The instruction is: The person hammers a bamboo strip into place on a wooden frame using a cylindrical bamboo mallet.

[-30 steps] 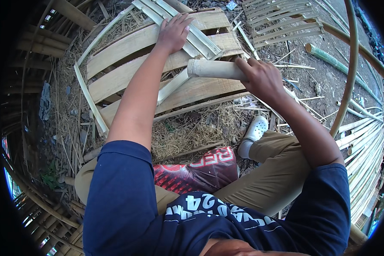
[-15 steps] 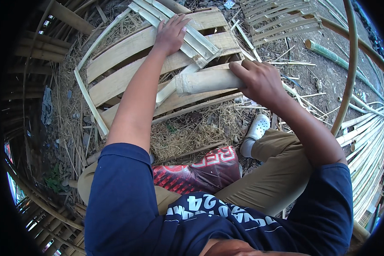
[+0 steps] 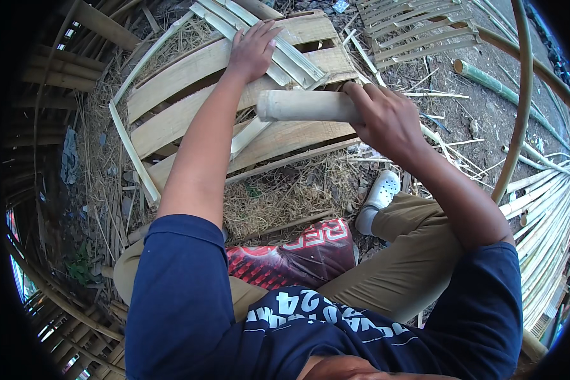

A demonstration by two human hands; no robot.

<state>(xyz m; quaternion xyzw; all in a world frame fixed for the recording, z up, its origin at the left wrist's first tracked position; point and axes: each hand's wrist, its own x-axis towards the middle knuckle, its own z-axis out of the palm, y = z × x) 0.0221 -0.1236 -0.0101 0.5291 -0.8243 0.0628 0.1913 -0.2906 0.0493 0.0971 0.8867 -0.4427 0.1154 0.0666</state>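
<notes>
My left hand (image 3: 252, 50) lies with fingers stretched out over several pale split bamboo strips (image 3: 294, 60), which rest slantwise on a slatted wooden pallet (image 3: 164, 130). My right hand (image 3: 384, 120) is wrapped round one end of a short, thick bamboo section (image 3: 307, 106). Its free end points left, held above the slats just on the near side of the strips' lower end. A thin loose bamboo strip (image 3: 249, 137) lies partly beneath it on the slats.
A red printed sack (image 3: 297, 253) lies between my legs. Long bamboo poles (image 3: 538, 221) are stacked at the right, with a green bamboo pole (image 3: 503, 88) farther off. A slatted bamboo panel (image 3: 418, 31) lies at the far right. A curved pole (image 3: 522, 95) rises at the right.
The bamboo section in my right hand has risen slightly, its free end moving away from the strips' near end. My left hand stays in place on the strips.
</notes>
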